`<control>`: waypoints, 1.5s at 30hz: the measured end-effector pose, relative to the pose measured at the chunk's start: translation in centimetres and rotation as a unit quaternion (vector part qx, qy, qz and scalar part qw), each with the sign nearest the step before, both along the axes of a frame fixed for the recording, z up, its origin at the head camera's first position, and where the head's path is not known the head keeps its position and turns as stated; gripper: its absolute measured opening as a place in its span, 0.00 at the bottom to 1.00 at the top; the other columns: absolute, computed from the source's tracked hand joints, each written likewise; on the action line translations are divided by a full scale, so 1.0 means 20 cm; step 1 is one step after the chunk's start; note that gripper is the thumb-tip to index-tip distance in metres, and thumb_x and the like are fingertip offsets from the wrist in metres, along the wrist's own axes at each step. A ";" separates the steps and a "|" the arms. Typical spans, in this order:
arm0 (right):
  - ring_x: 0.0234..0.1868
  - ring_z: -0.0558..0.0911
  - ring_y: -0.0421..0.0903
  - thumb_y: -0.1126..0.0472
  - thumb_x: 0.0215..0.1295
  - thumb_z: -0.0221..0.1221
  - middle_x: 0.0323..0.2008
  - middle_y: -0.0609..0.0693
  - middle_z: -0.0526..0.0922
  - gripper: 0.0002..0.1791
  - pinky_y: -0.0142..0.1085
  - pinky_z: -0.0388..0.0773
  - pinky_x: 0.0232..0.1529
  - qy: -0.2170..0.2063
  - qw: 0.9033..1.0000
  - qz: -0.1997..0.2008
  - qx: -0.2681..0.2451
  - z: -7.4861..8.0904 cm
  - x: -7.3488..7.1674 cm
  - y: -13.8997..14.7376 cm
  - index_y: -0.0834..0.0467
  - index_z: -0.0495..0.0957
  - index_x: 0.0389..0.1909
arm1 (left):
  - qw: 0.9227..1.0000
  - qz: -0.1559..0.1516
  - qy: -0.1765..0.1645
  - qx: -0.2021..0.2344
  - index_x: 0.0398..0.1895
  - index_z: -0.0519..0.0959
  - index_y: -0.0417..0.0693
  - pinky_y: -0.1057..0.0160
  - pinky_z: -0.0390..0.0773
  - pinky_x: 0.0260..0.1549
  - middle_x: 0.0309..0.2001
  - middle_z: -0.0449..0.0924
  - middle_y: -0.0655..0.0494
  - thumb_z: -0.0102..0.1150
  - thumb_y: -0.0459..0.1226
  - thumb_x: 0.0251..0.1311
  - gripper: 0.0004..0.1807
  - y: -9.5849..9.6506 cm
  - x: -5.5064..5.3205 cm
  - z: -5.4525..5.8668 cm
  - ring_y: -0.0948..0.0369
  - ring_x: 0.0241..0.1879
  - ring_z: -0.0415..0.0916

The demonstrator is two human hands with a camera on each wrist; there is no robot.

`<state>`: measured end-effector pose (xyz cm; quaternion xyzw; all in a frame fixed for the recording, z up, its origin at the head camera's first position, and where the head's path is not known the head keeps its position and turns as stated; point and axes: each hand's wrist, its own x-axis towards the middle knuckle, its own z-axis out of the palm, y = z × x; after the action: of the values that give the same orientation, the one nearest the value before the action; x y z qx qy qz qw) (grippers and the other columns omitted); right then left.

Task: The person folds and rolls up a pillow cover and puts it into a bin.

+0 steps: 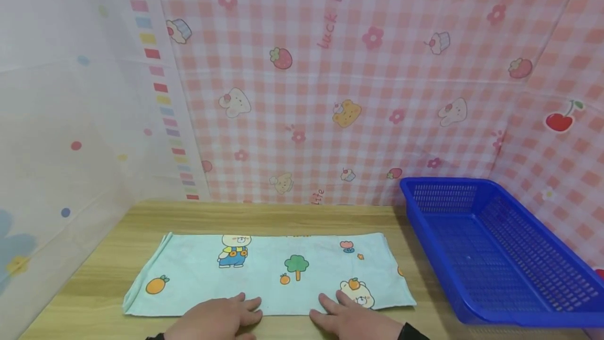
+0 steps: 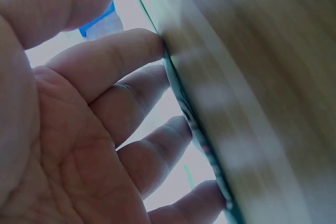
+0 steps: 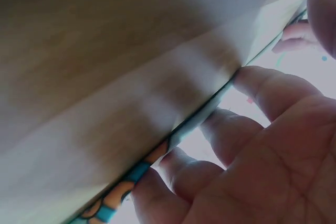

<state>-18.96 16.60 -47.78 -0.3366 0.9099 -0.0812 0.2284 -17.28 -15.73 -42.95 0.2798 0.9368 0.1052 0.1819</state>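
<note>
A pale mint cloth with printed bears, fruit and a tree lies folded into a long flat strip on the wooden table. My left hand rests its fingertips on the cloth's near edge, left of the middle. To the right of it, my right hand touches the same edge beside a printed bear head. In the left wrist view, the left hand's fingers are spread, their tips against the cloth. The right wrist view shows the right hand's fingers likewise spread along the edge.
A blue plastic basket with meshed walls stands on the table at the right. Behind the table hangs a pink checked curtain; a white printed sheet covers the left side. Wooden table surface shows around the cloth.
</note>
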 end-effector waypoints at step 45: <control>0.75 0.64 0.77 0.40 0.72 0.62 0.77 0.64 0.67 0.29 0.71 0.67 0.67 -0.037 0.988 -0.145 -0.037 0.15 0.06 0.43 0.48 0.79 0.69 | 0.966 0.254 -0.037 0.025 0.64 0.83 0.47 0.33 0.74 0.62 0.73 0.72 0.36 0.60 0.59 0.70 0.31 -0.78 -0.03 0.01 0.30 0.69 0.70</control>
<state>-17.79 25.26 -44.82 -0.2062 0.9364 -0.1597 0.2347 -17.87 -31.43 -42.70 0.0331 0.9668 0.1816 0.1767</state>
